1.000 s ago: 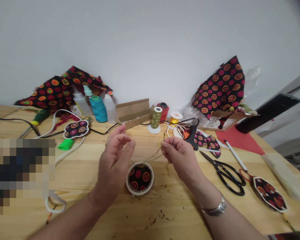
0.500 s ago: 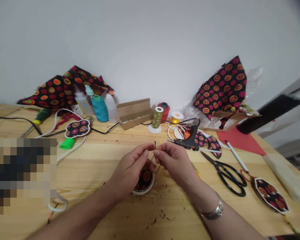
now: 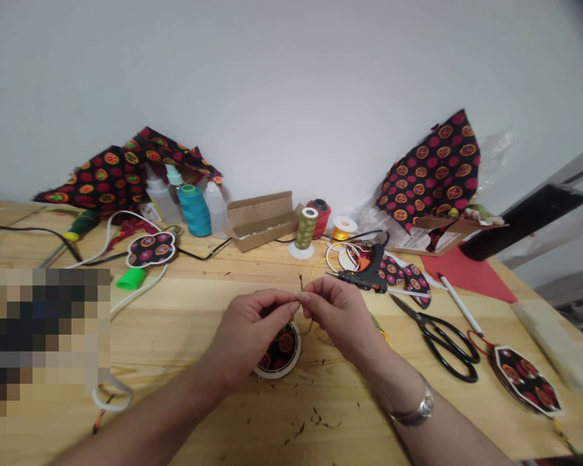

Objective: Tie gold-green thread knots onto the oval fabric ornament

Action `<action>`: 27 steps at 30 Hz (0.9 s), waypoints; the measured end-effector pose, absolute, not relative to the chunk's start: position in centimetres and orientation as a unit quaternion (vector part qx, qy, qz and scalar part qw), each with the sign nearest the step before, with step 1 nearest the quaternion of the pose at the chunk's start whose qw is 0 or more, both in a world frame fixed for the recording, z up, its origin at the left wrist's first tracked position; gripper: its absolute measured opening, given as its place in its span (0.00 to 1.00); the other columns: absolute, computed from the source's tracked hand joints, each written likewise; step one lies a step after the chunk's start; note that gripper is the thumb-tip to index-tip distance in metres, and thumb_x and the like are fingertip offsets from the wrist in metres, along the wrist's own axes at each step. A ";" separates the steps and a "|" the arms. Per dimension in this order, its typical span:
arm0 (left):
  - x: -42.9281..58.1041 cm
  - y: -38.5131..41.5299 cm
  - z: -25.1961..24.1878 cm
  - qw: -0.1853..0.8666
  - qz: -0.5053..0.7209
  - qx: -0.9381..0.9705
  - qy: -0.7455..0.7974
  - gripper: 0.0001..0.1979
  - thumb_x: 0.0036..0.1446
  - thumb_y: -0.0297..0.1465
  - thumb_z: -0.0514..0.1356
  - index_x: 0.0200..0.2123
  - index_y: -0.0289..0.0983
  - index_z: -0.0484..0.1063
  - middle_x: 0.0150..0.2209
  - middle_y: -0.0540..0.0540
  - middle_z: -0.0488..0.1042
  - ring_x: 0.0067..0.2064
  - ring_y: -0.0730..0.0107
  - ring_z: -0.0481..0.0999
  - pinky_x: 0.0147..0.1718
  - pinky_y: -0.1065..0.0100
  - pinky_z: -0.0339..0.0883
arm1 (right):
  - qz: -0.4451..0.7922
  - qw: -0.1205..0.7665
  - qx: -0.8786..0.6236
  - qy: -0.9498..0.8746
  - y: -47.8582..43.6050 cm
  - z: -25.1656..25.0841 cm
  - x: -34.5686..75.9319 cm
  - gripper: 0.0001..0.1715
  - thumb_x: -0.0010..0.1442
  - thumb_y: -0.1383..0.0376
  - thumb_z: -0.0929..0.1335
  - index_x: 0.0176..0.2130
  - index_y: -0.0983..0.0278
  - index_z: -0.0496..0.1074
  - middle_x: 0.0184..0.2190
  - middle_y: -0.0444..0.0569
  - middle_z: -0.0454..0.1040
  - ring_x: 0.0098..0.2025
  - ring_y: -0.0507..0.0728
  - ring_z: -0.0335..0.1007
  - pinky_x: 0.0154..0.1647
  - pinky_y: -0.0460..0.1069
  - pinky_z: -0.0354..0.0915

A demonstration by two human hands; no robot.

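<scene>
My left hand (image 3: pixel 255 327) and my right hand (image 3: pixel 333 310) meet fingertip to fingertip above the table. Both pinch a thin olive-brown cord (image 3: pixel 300 281), whose end sticks up between the fingers; a loop of it hangs below my right fingers. Partly hidden under my left hand lies a round white-rimmed piece (image 3: pixel 284 349) covered in dark patterned fabric. Whether the cord is joined to that piece I cannot tell. Behind my hands stands a spool of olive thread (image 3: pixel 306 228). A black glue gun (image 3: pixel 372 275) rests just beyond my right hand.
Black scissors (image 3: pixel 444 343) and an octagonal fabric piece (image 3: pixel 527 382) lie to the right. Turquoise thread (image 3: pixel 195 210), bottles and an open cardboard box (image 3: pixel 265 226) line the wall. A flower-shaped piece (image 3: pixel 150 250) and a green cap (image 3: pixel 131 279) sit left. Dark scraps litter the front.
My left thumb and index finger have come together at my right fingertips, and the left hand has shifted slightly. More of the round piece shows. My right hand stays nearly still.
</scene>
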State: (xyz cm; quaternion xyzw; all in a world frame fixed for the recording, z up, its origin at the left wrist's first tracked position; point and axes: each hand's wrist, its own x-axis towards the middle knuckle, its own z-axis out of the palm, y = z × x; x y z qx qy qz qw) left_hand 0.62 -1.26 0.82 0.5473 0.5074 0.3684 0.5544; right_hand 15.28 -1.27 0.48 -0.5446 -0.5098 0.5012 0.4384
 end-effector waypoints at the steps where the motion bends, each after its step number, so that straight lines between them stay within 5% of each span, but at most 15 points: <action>1: 0.6 -1.2 0.7 0.564 0.369 0.538 0.506 0.09 0.46 0.36 0.62 0.30 0.39 0.79 0.26 0.50 0.76 0.24 0.72 0.68 0.21 0.74 0.59 | 0.502 0.439 -0.543 -0.511 -1.3 0.4 15.3 0.08 0.50 0.63 0.68 0.24 0.65 0.67 0.16 0.40 0.65 0.18 0.46 0.55 0.16 0.41 0.51; 15: 0.6 -0.9 0.4 0.683 0.349 0.436 0.471 0.10 0.43 0.36 0.63 0.26 0.35 0.76 0.15 0.55 0.62 0.16 0.82 0.52 0.16 0.76 0.41 | 0.513 0.442 -0.540 -0.500 -1.4 0.9 15.1 0.08 0.48 0.65 0.69 0.23 0.66 0.67 0.15 0.39 0.66 0.17 0.46 0.56 0.15 0.41 0.51; 27: 0.5 -0.7 0.1 0.687 0.378 0.408 0.467 0.08 0.43 0.34 0.64 0.24 0.34 0.75 0.16 0.56 0.62 0.16 0.84 0.51 0.15 0.78 0.44 | 0.514 0.428 -0.522 -0.529 -1.3 0.8 15.4 0.06 0.53 0.64 0.66 0.27 0.65 0.70 0.20 0.41 0.71 0.20 0.47 0.58 0.22 0.43 0.56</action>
